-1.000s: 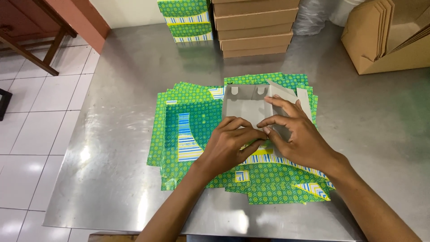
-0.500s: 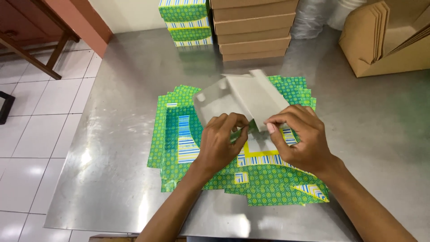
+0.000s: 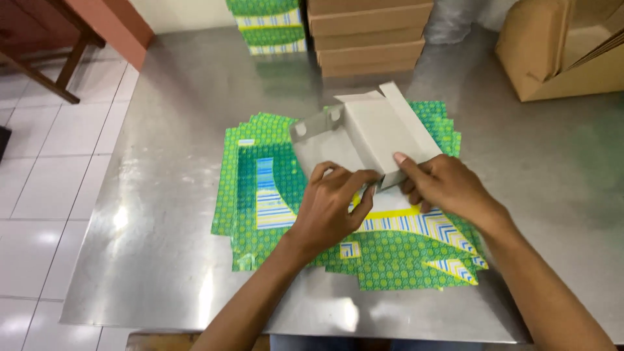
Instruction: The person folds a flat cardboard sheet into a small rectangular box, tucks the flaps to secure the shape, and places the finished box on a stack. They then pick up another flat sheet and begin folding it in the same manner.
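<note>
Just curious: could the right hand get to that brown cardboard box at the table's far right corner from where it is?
Probably yes. The right hand is busy holding the grey folded card, but only bare table lies between it and the brown box.

A gray cardboard box piece (image 3: 370,140), half folded with its flaps sticking up, sits on a messy pile of flat green box sheets (image 3: 273,188) with blue and yellow stripes. The folded piece tilts toward 1 o'clock.
</note>
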